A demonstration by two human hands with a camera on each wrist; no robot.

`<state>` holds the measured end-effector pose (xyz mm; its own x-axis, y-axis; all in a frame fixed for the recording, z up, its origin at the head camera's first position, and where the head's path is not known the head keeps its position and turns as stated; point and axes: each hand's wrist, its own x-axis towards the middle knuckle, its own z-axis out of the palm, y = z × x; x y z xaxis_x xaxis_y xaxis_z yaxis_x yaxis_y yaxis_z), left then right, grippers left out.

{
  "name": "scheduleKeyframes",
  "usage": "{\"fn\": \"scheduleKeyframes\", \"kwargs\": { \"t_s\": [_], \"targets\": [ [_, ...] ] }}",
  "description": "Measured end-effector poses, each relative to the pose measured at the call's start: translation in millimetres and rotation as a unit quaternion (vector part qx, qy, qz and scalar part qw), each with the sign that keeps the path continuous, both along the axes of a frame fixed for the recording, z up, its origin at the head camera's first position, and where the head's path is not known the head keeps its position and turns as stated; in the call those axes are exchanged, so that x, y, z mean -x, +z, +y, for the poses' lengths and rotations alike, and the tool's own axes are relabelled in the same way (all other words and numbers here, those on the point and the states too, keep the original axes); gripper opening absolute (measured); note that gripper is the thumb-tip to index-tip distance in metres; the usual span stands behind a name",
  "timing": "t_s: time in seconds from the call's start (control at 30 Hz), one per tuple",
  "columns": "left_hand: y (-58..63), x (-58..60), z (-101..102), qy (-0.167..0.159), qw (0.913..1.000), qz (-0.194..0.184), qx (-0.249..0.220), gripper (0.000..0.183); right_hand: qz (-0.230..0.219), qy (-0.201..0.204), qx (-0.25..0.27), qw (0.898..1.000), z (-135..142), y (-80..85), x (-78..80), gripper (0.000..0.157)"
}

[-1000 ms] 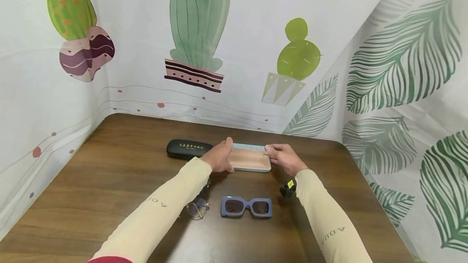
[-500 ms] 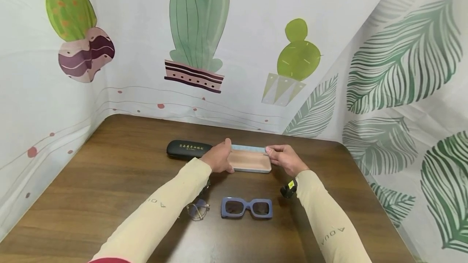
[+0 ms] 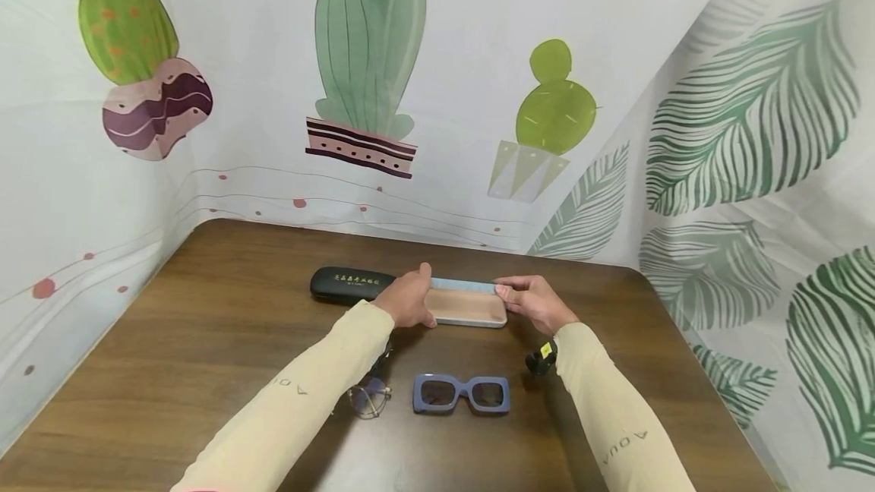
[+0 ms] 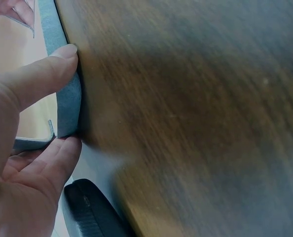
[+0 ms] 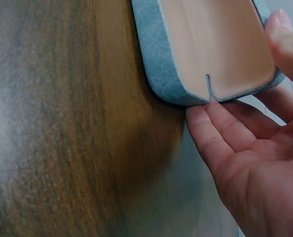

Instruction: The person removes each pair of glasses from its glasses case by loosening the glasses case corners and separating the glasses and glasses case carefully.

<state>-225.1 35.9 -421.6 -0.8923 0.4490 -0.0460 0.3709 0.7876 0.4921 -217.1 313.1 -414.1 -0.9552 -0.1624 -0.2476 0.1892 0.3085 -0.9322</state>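
Note:
A blue-grey glasses case [image 3: 466,304] with a peach lining lies open near the back of the table, its inside bare. My left hand [image 3: 407,298] grips its left end. In the left wrist view the left thumb [image 4: 53,69] lies over the blue rim and the fingers [image 4: 55,158] are at the end corner. The right hand [image 3: 536,301] holds the opposite end. Seen from the right wrist, fingertips [image 5: 201,116] press at the notched corner while the thumb [image 5: 284,39] sits on the lid's edge.
A black glasses case [image 3: 349,285] with gold lettering lies left of the blue one, partly behind my left hand. Blue-framed sunglasses [image 3: 461,394] and thin-rimmed round glasses [image 3: 369,398] lie nearer me, the round pair beside my left sleeve. A printed cloth [image 3: 465,135] hangs behind the table [image 3: 205,355].
The whole head view has shifted slightly, so the table sits a little lower in it. Both hands keep hold of the blue glasses case, with the right fingers slightly shifted along its back edge.

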Motion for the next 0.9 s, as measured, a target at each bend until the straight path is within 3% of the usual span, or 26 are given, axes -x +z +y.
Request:
{"fn": "scheduleKeyframes", "kwargs": {
  "t_s": [0.5,0.9],
  "targets": [
    [1.0,-3.7,-1.5,-0.001,1.0000,-0.007,-0.003,0.077,0.015,0.011,-0.009,1.000,3.9,-6.4,-1.4,0.047],
    [2.6,-2.5,-3.0,-0.006,0.9999,0.013,-0.006,0.074,0.066,0.015,-0.050,0.996,4.7,-8.8,-1.7,0.046]
  ]
}}
